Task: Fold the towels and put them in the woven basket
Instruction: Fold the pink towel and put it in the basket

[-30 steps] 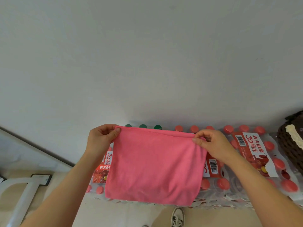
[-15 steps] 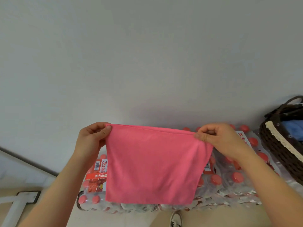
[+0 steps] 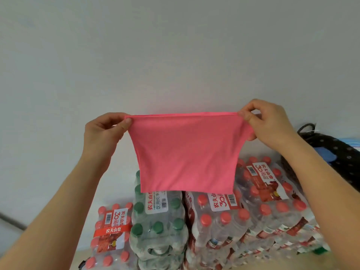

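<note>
Head view, near to far: your forearms rise from the bottom corners. Your left hand [image 3: 105, 133] is pinched shut on the top left corner of the pink towel [image 3: 187, 152], and your right hand [image 3: 266, 123] is pinched shut on the top right corner. The towel hangs taut between them in mid-air, its long axis running 9 to 3 o'clock along the top edge, with doubled layers showing there. Below and beyond it sit shrink-wrapped packs of water bottles [image 3: 220, 217]; what carries them is hidden. The woven basket [image 3: 335, 156] lies at 3 o'clock from the towel, so your right hand is the nearer one for the drop. Its rim is cut off by the frame edge and blurred, and something blue [image 3: 324, 155] lies in it, too unclear to name. A plain wall [image 3: 175, 55] stands behind.
</note>
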Action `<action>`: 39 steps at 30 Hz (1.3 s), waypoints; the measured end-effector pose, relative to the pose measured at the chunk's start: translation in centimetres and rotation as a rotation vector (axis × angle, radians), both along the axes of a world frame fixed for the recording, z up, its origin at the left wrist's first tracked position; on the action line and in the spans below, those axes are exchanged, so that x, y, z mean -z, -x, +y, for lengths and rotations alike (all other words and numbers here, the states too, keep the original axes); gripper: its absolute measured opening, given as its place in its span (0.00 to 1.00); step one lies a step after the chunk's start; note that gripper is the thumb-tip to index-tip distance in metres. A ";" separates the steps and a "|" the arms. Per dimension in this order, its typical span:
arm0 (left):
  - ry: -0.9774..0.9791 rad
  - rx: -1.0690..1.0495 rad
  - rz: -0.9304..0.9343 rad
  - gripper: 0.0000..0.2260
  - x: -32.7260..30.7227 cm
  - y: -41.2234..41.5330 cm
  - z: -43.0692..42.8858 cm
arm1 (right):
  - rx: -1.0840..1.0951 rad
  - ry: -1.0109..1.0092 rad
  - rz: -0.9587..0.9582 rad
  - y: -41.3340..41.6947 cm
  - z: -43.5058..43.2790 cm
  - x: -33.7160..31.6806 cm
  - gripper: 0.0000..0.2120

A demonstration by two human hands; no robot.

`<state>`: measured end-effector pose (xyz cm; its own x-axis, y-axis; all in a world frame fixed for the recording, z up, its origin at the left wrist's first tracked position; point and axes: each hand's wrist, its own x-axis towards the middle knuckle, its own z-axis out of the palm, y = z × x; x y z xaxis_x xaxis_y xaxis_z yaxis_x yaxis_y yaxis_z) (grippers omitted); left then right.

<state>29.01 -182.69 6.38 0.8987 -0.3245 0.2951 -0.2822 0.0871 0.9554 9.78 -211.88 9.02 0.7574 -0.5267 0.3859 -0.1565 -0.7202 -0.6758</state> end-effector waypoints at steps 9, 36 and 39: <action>-0.221 0.135 0.074 0.09 8.2 5.8 4.8 | -0.069 -0.001 0.142 6.0 3.1 10.8 0.05; -0.810 0.237 -0.150 0.19 17.1 9.6 7.2 | -0.023 0.420 0.026 10.6 4.8 21.4 0.10; -0.818 0.255 -0.209 0.19 17.6 9.6 7.3 | -0.016 0.542 0.030 11.8 4.6 22.0 0.07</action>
<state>19.37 -175.37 -11.22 0.7236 -0.6895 0.0329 -0.5239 -0.5175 0.6765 -2.05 -207.29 -12.97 0.7787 -0.2467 0.5769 -0.1564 -0.9668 -0.2022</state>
